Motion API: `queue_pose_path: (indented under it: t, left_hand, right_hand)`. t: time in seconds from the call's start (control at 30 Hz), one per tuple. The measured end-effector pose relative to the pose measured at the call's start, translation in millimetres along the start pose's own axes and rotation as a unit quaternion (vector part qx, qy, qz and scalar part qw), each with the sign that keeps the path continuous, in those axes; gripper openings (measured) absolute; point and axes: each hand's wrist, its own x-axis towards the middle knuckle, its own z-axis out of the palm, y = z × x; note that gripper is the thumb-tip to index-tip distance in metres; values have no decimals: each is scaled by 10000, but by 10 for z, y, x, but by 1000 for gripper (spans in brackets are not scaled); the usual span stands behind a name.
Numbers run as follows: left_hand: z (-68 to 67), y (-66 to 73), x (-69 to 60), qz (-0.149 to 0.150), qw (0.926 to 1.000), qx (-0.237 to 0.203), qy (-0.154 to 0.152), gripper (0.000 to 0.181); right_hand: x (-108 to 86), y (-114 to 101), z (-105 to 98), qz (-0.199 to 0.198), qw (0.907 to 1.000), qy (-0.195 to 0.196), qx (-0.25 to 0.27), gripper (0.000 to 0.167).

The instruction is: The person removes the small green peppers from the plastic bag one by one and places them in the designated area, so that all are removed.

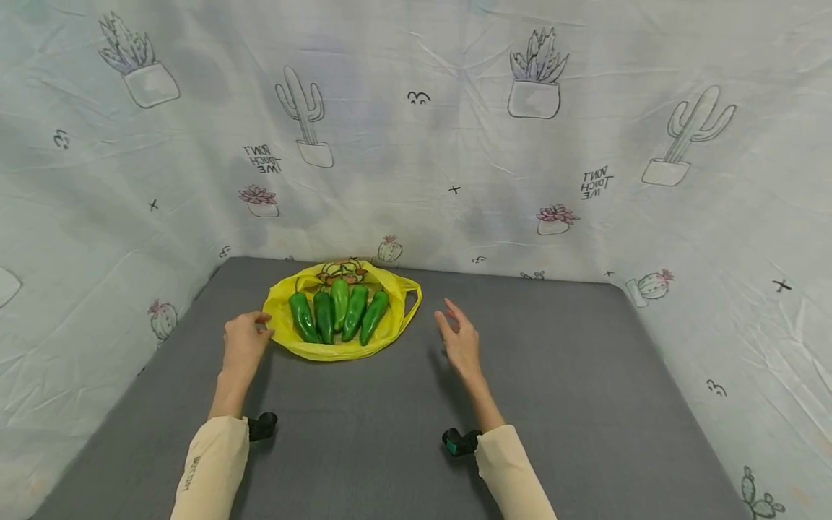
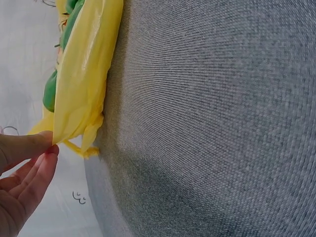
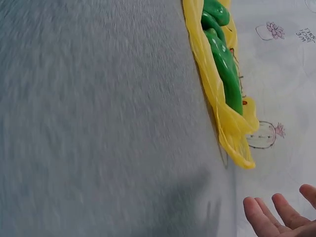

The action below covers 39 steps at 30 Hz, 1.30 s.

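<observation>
A yellow plastic bag [image 1: 331,352] lies opened out on the grey table, its mouth facing up. Inside it several green peppers [image 1: 355,313] lie side by side, with a patterned green, yellow and brown item [image 1: 342,271] behind them that I cannot identify. My left hand [image 1: 245,339] pinches the bag's left rim between thumb and fingers; the left wrist view shows the thin film [image 2: 81,84] caught at the fingertips. To the right of the bag's handle loop [image 1: 416,303], my right hand [image 1: 463,345] hovers apart from it, fingers spread and holding nothing.
The grey table [image 1: 390,448] extends to both sides and toward me. A pale curtain [image 1: 416,144] printed with cacti and potted plants hangs right behind the bag and along both sides. Dark wrist cameras [image 1: 263,427] sit on both forearms.
</observation>
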Motion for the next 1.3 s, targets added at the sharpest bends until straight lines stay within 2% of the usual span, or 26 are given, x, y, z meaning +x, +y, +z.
queue_pose_path:
  t: [0.33, 0.5, 0.77, 0.93, 1.1, 1.3]
  left_hand:
    - [-1, 21, 1, 37, 10000, 23, 68, 25]
    - [-12, 21, -8, 71, 9999, 20, 97, 25]
    - [15, 7, -15, 153, 9997, 79, 181, 23]
    - [39, -18, -28, 178, 9997, 65, 144, 23]
    - [47, -24, -22, 217, 9995, 58, 200, 22]
    - [59, -24, 3, 159, 9996, 76, 204, 23]
  right_hand:
    - [-57, -90, 322, 58, 9992, 52, 391, 47]
    - [-63, -136, 494, 54, 9970, 325, 700, 45]
    - [-38, -169, 753, -343, 9855, 1214, 1133, 38]
    - [-29, -166, 862, -320, 9800, 1487, 1283, 40]
    - [-23, -168, 975, -285, 9701, 1751, 1657, 38]
    - [-64, -256, 1123, -324, 9651, 1763, 1908, 40]
